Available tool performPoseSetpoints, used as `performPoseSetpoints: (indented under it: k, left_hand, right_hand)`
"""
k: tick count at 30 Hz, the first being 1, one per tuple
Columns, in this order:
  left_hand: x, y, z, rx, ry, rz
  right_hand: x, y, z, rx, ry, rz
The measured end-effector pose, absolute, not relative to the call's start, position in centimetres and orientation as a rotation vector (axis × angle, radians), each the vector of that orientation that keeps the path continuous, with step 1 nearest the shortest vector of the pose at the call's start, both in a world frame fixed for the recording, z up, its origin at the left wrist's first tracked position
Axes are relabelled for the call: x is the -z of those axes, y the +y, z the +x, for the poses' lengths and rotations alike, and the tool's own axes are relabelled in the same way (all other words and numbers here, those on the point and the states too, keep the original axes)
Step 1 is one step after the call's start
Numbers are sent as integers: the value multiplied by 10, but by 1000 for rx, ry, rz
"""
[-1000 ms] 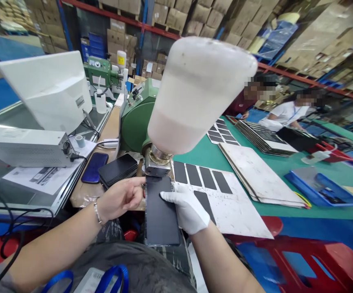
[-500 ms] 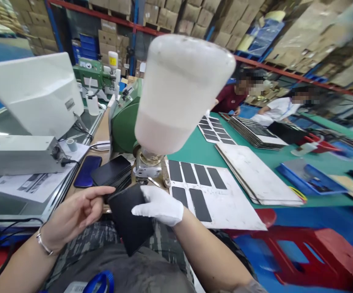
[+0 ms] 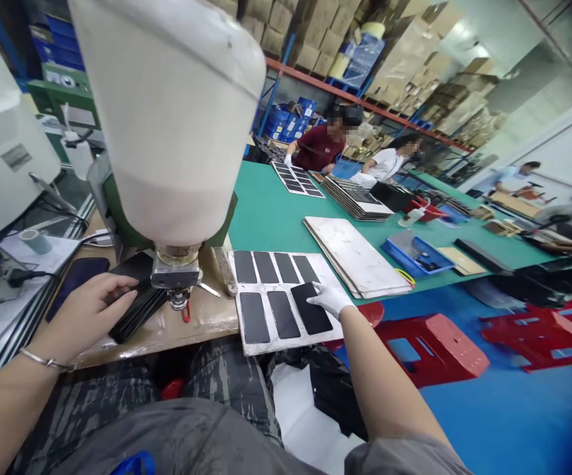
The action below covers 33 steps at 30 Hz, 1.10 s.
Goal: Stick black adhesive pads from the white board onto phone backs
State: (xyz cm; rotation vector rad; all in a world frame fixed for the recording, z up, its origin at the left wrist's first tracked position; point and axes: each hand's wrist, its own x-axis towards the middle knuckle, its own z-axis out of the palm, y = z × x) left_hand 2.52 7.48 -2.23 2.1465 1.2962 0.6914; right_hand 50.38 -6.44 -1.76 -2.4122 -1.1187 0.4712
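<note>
My right hand (image 3: 332, 299), in a white glove, grips the upper right edge of a black rectangular panel (image 3: 311, 310) over the white board (image 3: 278, 335). Several similar dark panels lie on that board in two rows, among them one in the near left corner (image 3: 254, 318). My left hand (image 3: 100, 300), bare with a bracelet at the wrist, rests with its fingers apart beside a stack of black panels (image 3: 140, 309). Between my hands is a machine head (image 3: 175, 274) under a large whitish bottle (image 3: 171, 132).
A dark phone (image 3: 75, 284) lies left of the stack. Beyond the board are stacked white boards (image 3: 357, 257) and a blue tray (image 3: 417, 254). Two people stand across the green table (image 3: 260, 204); others sit farther right. Red stools (image 3: 429, 346) are at the right.
My right hand has carried a black panel from my lap area rightward to the white board. My left hand has come away from that panel to the stack. The view has turned right.
</note>
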Motion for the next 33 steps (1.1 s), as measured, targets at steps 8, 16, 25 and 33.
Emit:
performPoseSetpoints:
  k: [8, 16, 25, 33]
  left_hand:
    - [34, 113, 34, -309, 1570, 2576]
    - [24, 129, 29, -256, 1607, 2358]
    - [-1, 60, -3, -732, 1179, 1595]
    - [50, -33, 18, -481, 455, 641]
  right_hand:
    - [26, -45, 480, -358, -1192, -2449]
    - [22, -15, 381, -492, -1616, -2122]
    - [4, -32, 257, -901, -1849, -1576]
    - [14, -46, 199, -706, -2038, -1230]
